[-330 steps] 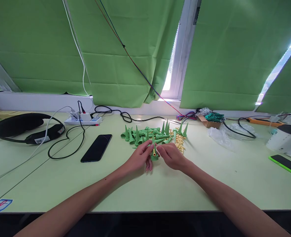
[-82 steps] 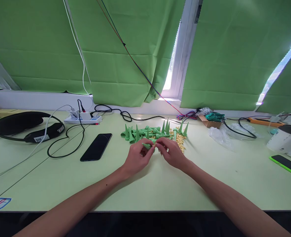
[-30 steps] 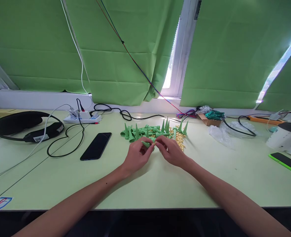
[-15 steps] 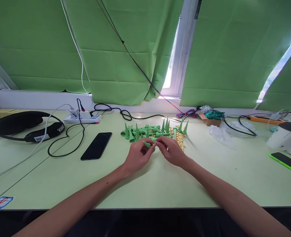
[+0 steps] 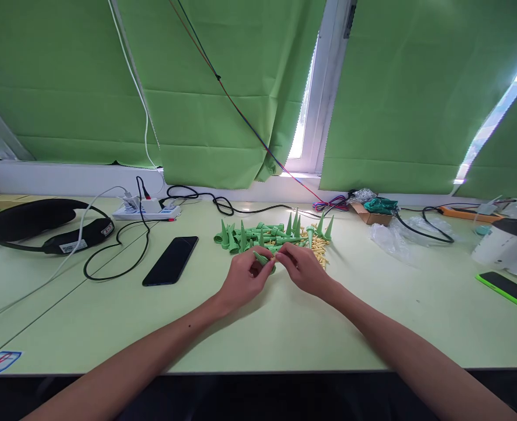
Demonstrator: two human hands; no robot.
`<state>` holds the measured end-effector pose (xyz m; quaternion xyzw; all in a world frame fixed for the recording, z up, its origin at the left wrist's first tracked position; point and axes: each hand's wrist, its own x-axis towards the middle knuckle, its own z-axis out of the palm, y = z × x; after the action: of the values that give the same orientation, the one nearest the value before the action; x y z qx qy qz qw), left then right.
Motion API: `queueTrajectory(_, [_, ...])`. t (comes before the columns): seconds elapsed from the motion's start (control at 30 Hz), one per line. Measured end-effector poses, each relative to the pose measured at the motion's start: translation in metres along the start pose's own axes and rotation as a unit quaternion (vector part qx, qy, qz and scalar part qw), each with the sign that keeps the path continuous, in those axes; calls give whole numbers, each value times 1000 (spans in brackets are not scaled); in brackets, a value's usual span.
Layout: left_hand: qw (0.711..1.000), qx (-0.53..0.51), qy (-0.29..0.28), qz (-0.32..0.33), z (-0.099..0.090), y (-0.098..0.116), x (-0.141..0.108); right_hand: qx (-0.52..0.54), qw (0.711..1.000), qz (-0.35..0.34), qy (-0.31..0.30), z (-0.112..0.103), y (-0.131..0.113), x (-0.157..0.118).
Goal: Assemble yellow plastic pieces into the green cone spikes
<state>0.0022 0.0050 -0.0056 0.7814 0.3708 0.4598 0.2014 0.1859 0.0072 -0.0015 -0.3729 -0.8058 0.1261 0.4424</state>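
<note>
Reaching forward over the pale green tabletop, both forearms slant inward, wrists low, until the hands nearly meet. The left hand, back upward, pinches a tilted, pointed green plastic cone. The right hand bends its fingertips together on a small tan piece, mostly hidden, beside it. Just beyond lie heaped green cones and tan pegs.
</note>
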Motion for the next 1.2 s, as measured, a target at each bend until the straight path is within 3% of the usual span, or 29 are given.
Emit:
queueTrajectory(0.23, [999, 2, 1, 39, 0, 2, -1, -28, 1000, 7, -1, 1, 2, 0])
queueTrajectory(0.73, [997, 15, -45, 57, -1, 3, -1, -40, 997, 61, -38, 3, 3, -1])
queueTrajectory(1.0, [999, 20, 11, 28, -1, 3, 1, -11, 998, 58, 6, 0, -1, 0])
queueTrajectory(1.2, [999, 19, 29, 9, -1, -3, 2, 4, 1000, 14, -21, -2, -3, -2])
